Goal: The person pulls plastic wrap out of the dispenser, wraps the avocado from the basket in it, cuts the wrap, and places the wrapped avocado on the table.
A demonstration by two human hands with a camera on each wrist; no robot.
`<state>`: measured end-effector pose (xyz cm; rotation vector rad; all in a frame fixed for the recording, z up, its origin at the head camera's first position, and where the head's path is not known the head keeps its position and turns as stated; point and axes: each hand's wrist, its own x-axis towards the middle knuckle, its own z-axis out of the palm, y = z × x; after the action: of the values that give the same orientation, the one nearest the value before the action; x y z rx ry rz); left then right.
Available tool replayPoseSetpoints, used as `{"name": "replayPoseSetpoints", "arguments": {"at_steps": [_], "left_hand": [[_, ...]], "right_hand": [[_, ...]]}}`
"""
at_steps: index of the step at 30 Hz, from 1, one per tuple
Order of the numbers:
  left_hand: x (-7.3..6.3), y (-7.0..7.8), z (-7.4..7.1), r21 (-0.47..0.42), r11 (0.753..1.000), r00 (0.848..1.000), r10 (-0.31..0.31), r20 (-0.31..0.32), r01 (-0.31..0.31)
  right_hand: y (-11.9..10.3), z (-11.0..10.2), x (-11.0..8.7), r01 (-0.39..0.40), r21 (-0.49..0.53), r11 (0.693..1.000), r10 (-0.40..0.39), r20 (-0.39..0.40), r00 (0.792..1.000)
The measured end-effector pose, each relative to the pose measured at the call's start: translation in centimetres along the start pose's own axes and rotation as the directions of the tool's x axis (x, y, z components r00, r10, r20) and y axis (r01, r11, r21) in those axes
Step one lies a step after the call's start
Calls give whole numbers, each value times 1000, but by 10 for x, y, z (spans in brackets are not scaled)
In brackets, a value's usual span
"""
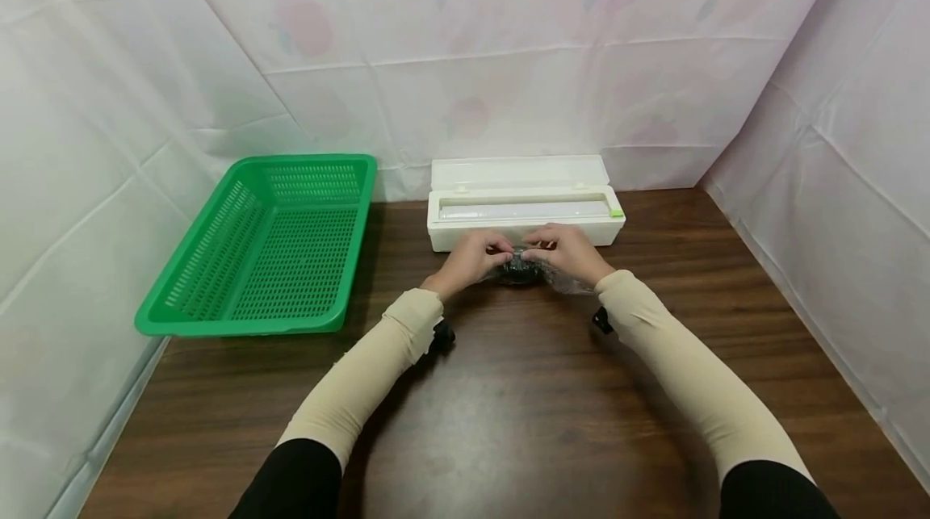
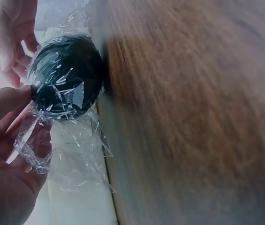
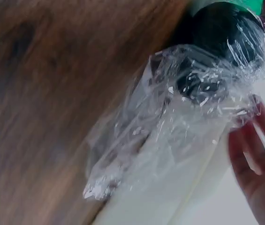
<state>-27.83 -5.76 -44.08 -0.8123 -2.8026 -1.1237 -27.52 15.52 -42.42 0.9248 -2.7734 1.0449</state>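
Observation:
A dark round object (image 2: 66, 77), its kind unclear under the wrap, sits on the table loosely wrapped in clear cling film (image 3: 132, 136). My left hand (image 1: 471, 261) pinches the film at the object's left side, thumb against the dark surface and the other fingers behind the film. On the opposite side is my right hand (image 1: 570, 253), its fingertips at the film's gathered edge. In the right wrist view those fingers are spread and gently bent, with the thumb apart from them. Loose film trails off both sides of the object.
Right behind the hands stands a white cling film dispenser (image 1: 526, 230), lid raised, a roll inside. A green plastic basket (image 1: 349, 261) is at the left of the brown wooden table (image 1: 523, 422). Pale patterned cloth (image 1: 465, 43) hangs around the back and sides.

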Motion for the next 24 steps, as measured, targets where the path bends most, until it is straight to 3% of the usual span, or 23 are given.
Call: {"name": "replayPoseSetpoints", "arguments": {"at_steps": [5, 8, 13, 18, 22, 24], "left_hand": [[-4, -4, 0, -41, 999, 1000, 8, 6, -8], [-5, -6, -1, 5, 1000, 999, 14, 36, -14], [-5, -6, -4, 78, 997, 999, -26, 43, 22], [-6, -5, -6, 42, 999, 999, -30, 38, 28], [-7, -2, -6, 28, 1000, 1000, -3, 28, 2], [-7, -2, -6, 36, 999, 1000, 11, 20, -11]], "right_hand": [[4, 1, 0, -46, -3, 999, 47, 87, 995], [7, 2, 0, -74, 23, 997, 71, 90, 993], [10, 1, 5, -115, 29, 993, 110, 129, 985], [5, -2, 13, -155, -20, 988, 155, 247, 956], [3, -4, 18, -136, -91, 986, 160, 347, 924], [5, -2, 18, -118, -97, 988, 145, 359, 922]]}}
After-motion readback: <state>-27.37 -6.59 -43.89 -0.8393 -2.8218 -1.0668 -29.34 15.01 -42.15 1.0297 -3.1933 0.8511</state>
